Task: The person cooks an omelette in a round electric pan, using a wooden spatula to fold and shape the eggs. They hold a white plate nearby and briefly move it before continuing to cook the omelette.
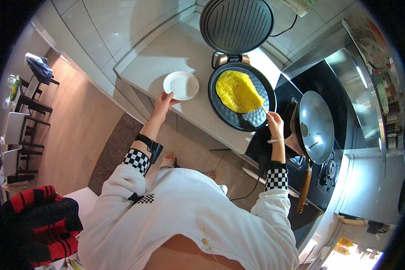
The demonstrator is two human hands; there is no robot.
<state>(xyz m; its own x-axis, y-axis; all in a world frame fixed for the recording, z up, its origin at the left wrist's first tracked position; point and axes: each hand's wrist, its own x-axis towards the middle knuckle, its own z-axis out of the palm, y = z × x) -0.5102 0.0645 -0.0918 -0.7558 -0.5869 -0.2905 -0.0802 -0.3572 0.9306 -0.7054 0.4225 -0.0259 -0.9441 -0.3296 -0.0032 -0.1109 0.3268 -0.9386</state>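
My left hand (164,104) grips the near rim of a small white plate (181,85), thumb on top, over the edge of the counter. Nothing lies on the plate. To its right, a round electric griddle (253,118) with a dimpled dark plate stands with its ridged lid (237,25) raised. A yellow egg pancake (239,91) covers much of the plate, its outline uneven. At the griddle's lower right rim, my right hand (275,123) pinches a thin pale stick (264,108), which touches the pancake's lower right edge. The stick's other end is hidden by my fingers.
A wok (316,126) with a wooden handle (303,189) rests on the black gas hob to the right. The pale countertop (155,57) runs along a tiled wall. A dark cable (248,195) hangs below my right forearm. Chairs (18,128) stand far left.
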